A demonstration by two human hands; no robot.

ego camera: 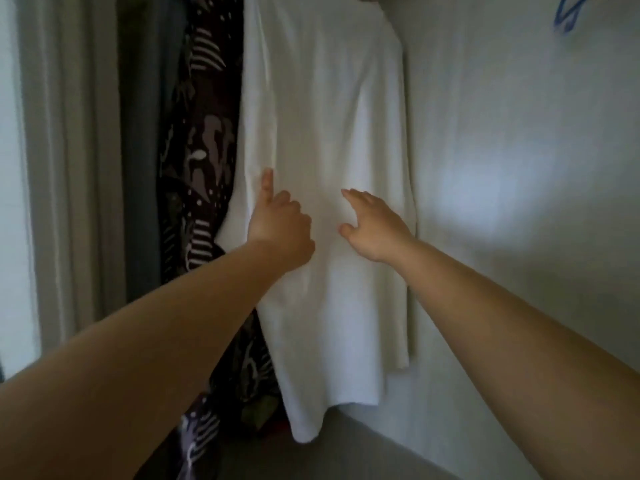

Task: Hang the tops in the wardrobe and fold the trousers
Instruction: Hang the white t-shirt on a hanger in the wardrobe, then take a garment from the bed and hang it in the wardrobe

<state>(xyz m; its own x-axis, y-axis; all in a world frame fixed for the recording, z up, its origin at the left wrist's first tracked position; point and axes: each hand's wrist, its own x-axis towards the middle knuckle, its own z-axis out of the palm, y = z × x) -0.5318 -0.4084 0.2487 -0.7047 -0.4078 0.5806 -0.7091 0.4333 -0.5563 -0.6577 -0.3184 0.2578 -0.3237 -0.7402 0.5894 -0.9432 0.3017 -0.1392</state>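
White top (325,116) runs past the upper edge

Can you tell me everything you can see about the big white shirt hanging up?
The white top hangs straight down in the wardrobe, its upper end out of view. It looks like soft, plain fabric with long gentle folds. It sits between a dark patterned garment and the pale wall. The left hand touches its left edge, one finger pointing up; the right hand, fingers spread, reaches its middle.
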